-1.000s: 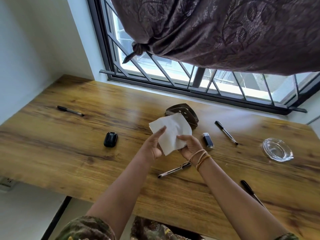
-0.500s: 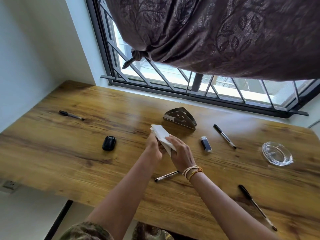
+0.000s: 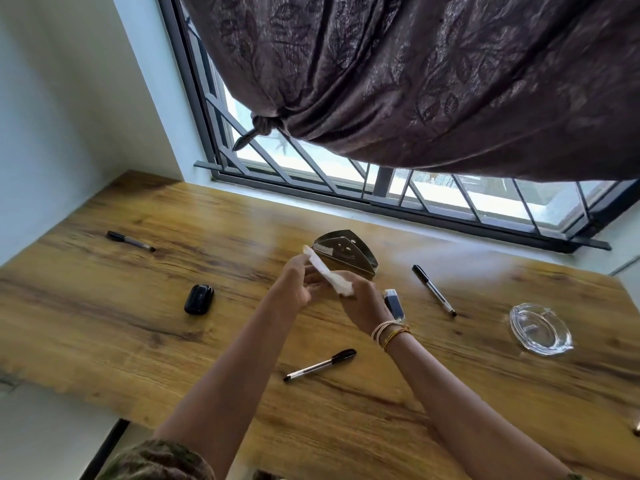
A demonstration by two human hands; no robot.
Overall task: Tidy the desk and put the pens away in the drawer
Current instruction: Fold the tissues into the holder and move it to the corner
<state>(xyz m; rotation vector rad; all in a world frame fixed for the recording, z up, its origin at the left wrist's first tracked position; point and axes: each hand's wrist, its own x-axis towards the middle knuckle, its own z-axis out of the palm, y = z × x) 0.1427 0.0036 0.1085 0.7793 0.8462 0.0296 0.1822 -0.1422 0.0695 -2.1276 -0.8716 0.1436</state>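
While both hands, left hand (image 3: pixel 298 284) and right hand (image 3: pixel 362 301), grip a folded napkin (image 3: pixel 329 277) mid-frame, seemingly for the holder (image 3: pixel 346 252) behind, three pens (image 3: pixel 320 365) lie loose on the desk (image 3: pixel 104 334).

You get bright daylight from the window (image 3: pixel 450 199) at the far side; the panes are blown out to white. A dark curtain (image 3: pixel 433 74) blocks the upper part, yet its leaf pattern stays readable. A pale sheen runs across the desk (image 3: pixel 138 334) from the window toward your hands, strongest near the far middle. Shadows are soft and short under the pens. Your left hand (image 3: pixel 298 285) and right hand (image 3: pixel 363 303) look slightly smeared by motion. Wide-angle distortion bends the window frame and the desk edges at the borders.
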